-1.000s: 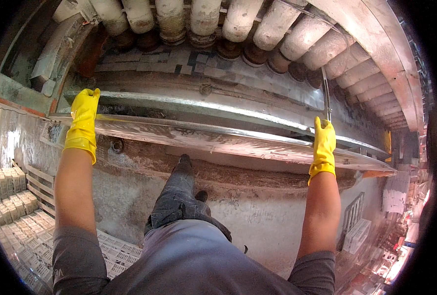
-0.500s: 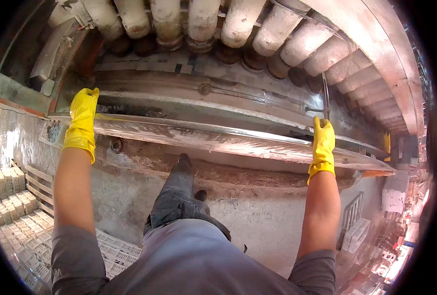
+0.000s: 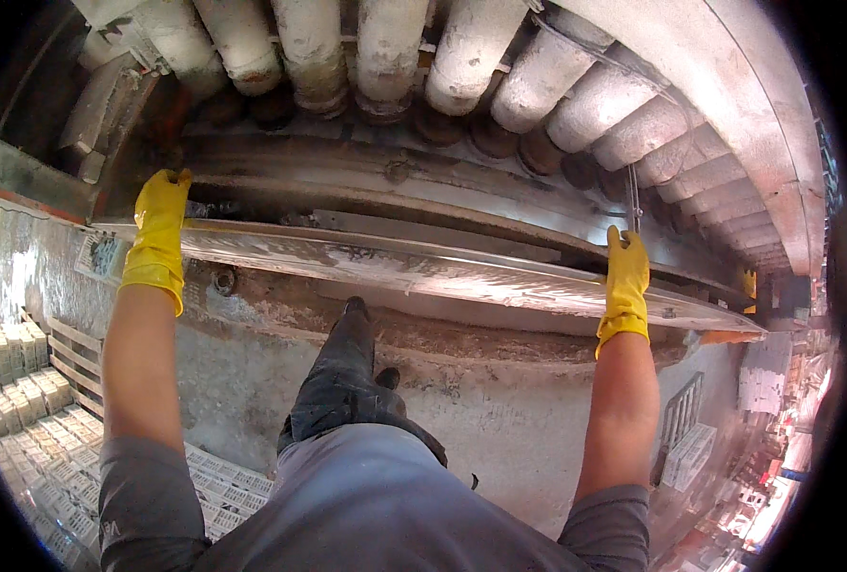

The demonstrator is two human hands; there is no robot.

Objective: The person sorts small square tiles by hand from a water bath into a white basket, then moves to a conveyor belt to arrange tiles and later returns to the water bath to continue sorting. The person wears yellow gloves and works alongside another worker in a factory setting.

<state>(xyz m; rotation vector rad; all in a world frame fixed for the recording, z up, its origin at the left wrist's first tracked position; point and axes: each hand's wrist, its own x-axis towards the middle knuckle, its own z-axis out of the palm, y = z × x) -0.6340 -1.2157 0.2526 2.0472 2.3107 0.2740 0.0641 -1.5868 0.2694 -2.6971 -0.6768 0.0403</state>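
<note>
A long, shiny metal sheet (image 3: 423,272) runs across the view in front of a machine with a row of thick pale rollers (image 3: 385,48). My left hand (image 3: 159,234), in a yellow rubber glove, grips the sheet's far edge near its left end. In a matching glove, my right hand (image 3: 625,281) grips the sheet near its right end, beside a thin upright metal rod (image 3: 633,195). My dark-trousered leg (image 3: 342,381) stretches forward, the foot resting against the rusty ledge (image 3: 461,334) below the sheet.
Below the ledge is a rough grey concrete wall (image 3: 500,439). Several white plastic crates (image 3: 23,410) are stacked on the floor at lower left. A white crate (image 3: 690,458) and a railing stand at lower right. A curved metal housing (image 3: 728,105) arches over the rollers.
The view has tilted slightly and both hands have shifted a little with the sheet, which now sits a bit lower against the machine. Both grips stay the same.
</note>
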